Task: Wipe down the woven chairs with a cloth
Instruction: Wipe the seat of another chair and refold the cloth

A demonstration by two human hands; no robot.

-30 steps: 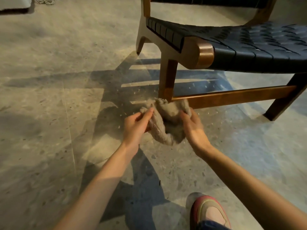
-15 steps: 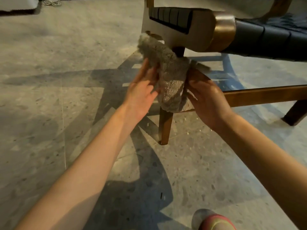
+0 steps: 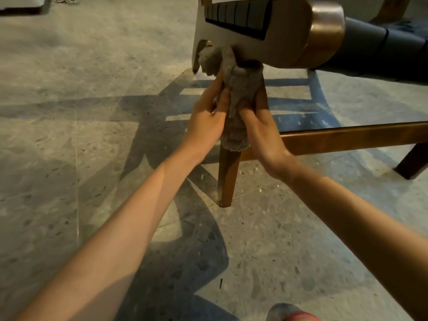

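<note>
A wooden chair (image 3: pixel 289 33) with a dark woven seat fills the upper right. A grey fluffy cloth (image 3: pixel 234 93) is wrapped around the upper part of its front leg (image 3: pixel 228 179), right under the seat frame. My left hand (image 3: pixel 206 112) grips the cloth from the left side of the leg. My right hand (image 3: pixel 259 126) grips the cloth from the right side. The cloth's top bunches against the underside of the frame, and its lower end hangs between my wrists. The leg's upper part is hidden by cloth and hands.
A wooden crossbar (image 3: pixel 347 137) runs right from the front leg to another dark leg (image 3: pixel 410 163). The floor (image 3: pixel 69 135) is speckled grey stone with hard shadows. My shoe (image 3: pixel 291 315) shows at the bottom edge. A white object (image 3: pixel 20 3) sits far left at the top.
Both hands have carried the cloth up from the foot of the front leg to its top under the seat frame. They now close tighter around the leg.
</note>
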